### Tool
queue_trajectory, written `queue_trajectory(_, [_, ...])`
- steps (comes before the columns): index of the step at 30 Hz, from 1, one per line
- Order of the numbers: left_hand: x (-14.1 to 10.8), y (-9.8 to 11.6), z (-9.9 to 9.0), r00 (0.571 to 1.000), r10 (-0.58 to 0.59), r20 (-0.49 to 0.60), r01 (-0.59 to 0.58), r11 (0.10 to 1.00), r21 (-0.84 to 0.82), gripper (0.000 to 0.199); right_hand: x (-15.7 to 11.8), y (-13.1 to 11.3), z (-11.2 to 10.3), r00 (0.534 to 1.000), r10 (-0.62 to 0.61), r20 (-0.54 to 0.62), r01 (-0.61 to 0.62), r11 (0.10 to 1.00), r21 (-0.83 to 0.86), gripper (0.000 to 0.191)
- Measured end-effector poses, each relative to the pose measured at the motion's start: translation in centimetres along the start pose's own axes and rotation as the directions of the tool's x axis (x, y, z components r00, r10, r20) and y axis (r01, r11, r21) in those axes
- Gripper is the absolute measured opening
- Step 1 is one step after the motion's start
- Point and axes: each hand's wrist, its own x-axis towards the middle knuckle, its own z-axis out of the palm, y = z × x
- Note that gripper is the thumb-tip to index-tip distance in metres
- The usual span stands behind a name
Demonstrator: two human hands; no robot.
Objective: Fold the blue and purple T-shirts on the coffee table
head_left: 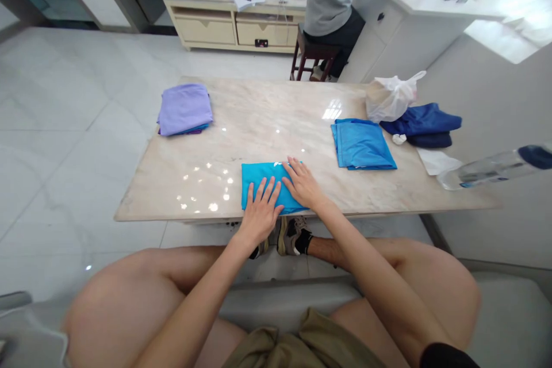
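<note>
Lying beyond the turquoise cloth (pixel 267 170), folded blue fabric (pixel 361 145), plastic bag (pixel 388 98)

The left hand (pixel 259 213) and right hand (pixel 304 183) lay flat, fingers spread, on a folded turquoise cloth (pixel 250 181) at the near edge of the marble surface (pixel 267 126). A folded blue cloth (pixel 362 145) lay to the right, beside a white plastic bag (pixel 390 98) and navy garments (pixel 420 121); a folded lilac stack (pixel 184 109) sat far left.

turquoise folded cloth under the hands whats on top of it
The person's bare left hand and bare right hand rest on the turquoise folded cloth. The part of the cloth beneath the palms and fingers is covered, so it cannot be seen.
</note>
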Motion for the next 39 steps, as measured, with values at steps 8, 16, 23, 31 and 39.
queue_trajectory(8, [0.1, -6.3, -7.4, 0.996, 0.061, -0.061, -0.055, 0.994, 0.095, 0.060, -5.8, -1.2, -0.6, 0.943, 0.311, -0.117, -0.321, 0.944, -0.079, 0.058])
queue_trajectory(16, [-7.0, -5.5, -12.4, 0.989, 0.038, -0.142, -0.031, 0.998, 0.052, 0.037, 1.8, 0.3, -2.7, 0.790, 0.598, 0.135, -0.613, 0.779, 0.133, 0.065])
queue_trajectory(23, [-16.7, -1.8, -12.4, 0.939, 0.095, -0.329, -0.075, 0.994, 0.074, 0.031, 4.6, -3.0, -3.2, 0.855, 0.477, 0.205, -0.484, 0.875, -0.014, 0.046])
queue_trajectory(31, [-19.0, 2.2, -12.5, 0.850, 0.154, -0.504, -0.039, 0.972, 0.230, 0.040, 2.3, -6.0, -7.8, 0.890, 0.452, 0.061, -0.449, 0.892, -0.053, 0.046])
queue_trajectory(39, [-16.8, 6.0, -9.6, 0.830, 0.033, -0.557, 0.008, 0.997, 0.072, 0.053, -0.6, -0.5, -18.3, 0.871, 0.444, -0.211, -0.469, 0.879, -0.083, 0.049])
